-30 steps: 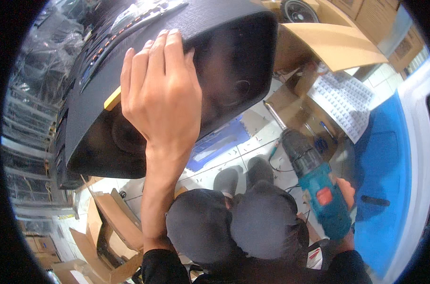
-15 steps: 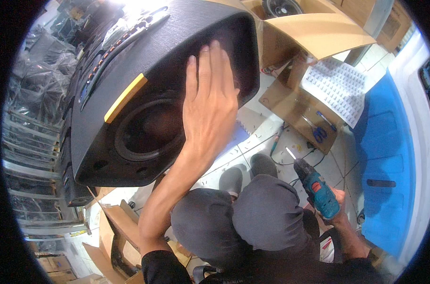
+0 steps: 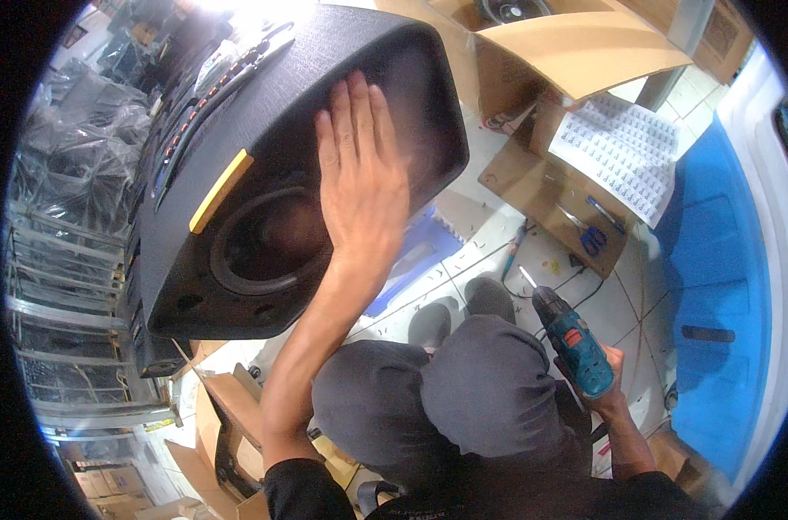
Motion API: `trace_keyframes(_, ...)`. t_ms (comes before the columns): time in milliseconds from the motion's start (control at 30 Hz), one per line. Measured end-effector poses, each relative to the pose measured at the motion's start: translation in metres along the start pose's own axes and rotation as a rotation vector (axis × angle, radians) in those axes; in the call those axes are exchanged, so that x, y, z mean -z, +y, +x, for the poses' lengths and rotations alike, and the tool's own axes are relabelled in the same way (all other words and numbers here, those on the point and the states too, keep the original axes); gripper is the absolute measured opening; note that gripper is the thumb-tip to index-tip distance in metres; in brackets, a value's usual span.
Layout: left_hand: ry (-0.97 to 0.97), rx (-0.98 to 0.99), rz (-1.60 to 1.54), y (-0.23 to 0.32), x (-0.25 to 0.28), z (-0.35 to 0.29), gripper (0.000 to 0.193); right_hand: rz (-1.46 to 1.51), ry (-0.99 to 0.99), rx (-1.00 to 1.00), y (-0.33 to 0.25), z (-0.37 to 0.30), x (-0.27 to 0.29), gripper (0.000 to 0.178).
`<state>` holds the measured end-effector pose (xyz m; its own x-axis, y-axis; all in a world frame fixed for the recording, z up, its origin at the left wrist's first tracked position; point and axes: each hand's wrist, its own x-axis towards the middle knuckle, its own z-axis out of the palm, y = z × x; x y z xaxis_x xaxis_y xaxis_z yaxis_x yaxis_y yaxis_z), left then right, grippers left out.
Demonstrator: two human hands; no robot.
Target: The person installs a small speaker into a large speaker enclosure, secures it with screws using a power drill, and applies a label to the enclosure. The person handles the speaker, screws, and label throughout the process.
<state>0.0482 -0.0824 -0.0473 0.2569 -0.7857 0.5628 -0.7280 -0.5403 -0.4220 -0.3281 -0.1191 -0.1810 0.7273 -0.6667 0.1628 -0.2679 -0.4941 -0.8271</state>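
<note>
A large black speaker cabinet (image 3: 186,299) stands tilted in front of me, a round speaker cone (image 3: 268,243) set into its recessed face. My left hand (image 3: 363,178) lies flat against the upper part of that face, fingers stretched out and close together, holding nothing. A yellow strip (image 3: 221,192) sits along the cabinet's rim. Beside my right knee, my right hand (image 3: 609,381) is wrapped round the grip of a teal and black cordless drill (image 3: 577,342). The drill's bit points up and away, apart from the cabinet.
An open cardboard box (image 3: 584,52) with another speaker (image 3: 515,9) stands far right. A printed sheet (image 3: 619,152), blue scissors (image 3: 591,238) and a pen (image 3: 606,212) lie on cardboard. A blue panel (image 3: 714,286) lines the right; a cable (image 3: 576,290) trails over the tiles.
My left hand has shifted slightly left across the cabinet's face. The cabinet appears a little lower and further left at its top edge. The drill stays in my right hand, nearly unmoved.
</note>
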Motion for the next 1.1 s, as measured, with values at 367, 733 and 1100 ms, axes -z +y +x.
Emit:
trace_keyframes(367, 0.022, -0.02, -0.033, 0.0, -0.004, 0.006, 0.093, -0.132, -0.021, 0.14, 0.0, 0.0, -0.001, 0.033)
trace_keyframes(733, 0.036, 0.027, -0.066, 0.01, -0.007, 0.006, 0.095, 0.014, -0.027, 0.022, 0.006, -0.007, -0.007, 0.015)
trace_keyframes(1100, 0.014, -0.057, 0.084, 0.005, -0.01, -0.009, 0.079, -0.255, 0.019, 0.162, 0.011, -0.014, -0.001, 0.014)
